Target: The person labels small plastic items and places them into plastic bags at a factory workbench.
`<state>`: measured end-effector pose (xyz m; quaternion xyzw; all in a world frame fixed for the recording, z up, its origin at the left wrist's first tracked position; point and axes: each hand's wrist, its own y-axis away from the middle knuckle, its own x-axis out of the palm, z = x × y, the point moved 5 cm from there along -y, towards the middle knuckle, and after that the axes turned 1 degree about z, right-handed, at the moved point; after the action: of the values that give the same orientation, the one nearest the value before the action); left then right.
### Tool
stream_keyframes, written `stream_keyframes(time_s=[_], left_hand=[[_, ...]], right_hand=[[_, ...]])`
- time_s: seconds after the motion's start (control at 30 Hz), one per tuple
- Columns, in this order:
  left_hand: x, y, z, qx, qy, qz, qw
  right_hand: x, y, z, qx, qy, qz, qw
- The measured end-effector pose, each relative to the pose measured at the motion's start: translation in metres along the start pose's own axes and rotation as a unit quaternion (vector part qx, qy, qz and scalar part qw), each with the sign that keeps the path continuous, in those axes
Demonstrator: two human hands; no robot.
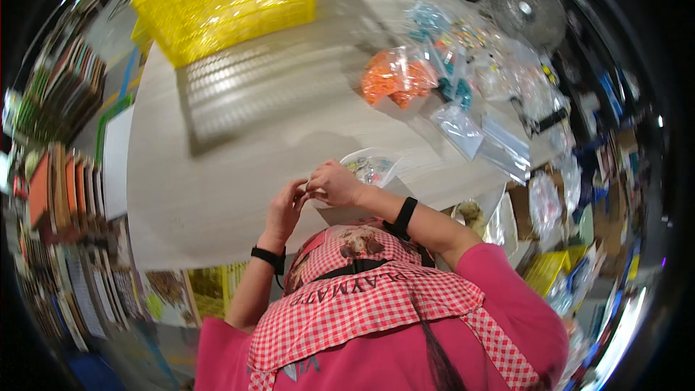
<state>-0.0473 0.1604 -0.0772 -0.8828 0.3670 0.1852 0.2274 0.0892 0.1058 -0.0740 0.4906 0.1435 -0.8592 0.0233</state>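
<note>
My left hand (287,210) and my right hand (336,182) meet over the near part of the table, fingertips together. Both are closed in a pinch; whatever is between the fingers is too small to make out. Just beyond my right hand stands a white bowl (393,171) with small mixed bits inside, partly hidden by that hand. A grey flat surface (347,213) shows below my right wrist; I cannot tell what it is.
A yellow plastic basket (232,18) stands at the table's far left. Toward the far right lie clear bags of orange pieces (384,80), empty clear bags (460,127) and a heap of bagged parts (507,76). A round fan (527,13) is at the back right.
</note>
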Motion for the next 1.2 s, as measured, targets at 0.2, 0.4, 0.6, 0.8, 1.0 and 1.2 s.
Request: stream_keyframes(time_s=[0.2,0.4,0.6,0.8,1.0,1.2], left_hand=[[0.002,0.001,0.006,0.037,-0.037,0.023,0.998],[0.000,-0.004,-0.006,0.075,-0.062,0.037,0.995],[-0.016,-0.004,0.013,0.059,-0.050,0.022,0.997],[-0.043,0.002,0.032,0.023,-0.058,-0.003,0.998],[-0.043,-0.002,0.027,0.060,-0.106,0.004,0.993],[-0.042,-0.004,0.022,0.002,-0.101,0.032,0.994]], right_hand=[[0.006,-0.002,0.009,0.005,0.132,0.069,0.989],[0.001,0.005,0.001,0.019,0.175,0.061,0.982],[-0.034,0.041,-0.041,0.119,0.150,0.092,0.977],[-0.074,0.082,-0.067,0.164,0.216,0.067,0.960],[-0.084,0.094,-0.068,0.205,0.180,0.065,0.960],[-0.079,0.103,-0.077,0.227,0.117,0.049,0.966]])
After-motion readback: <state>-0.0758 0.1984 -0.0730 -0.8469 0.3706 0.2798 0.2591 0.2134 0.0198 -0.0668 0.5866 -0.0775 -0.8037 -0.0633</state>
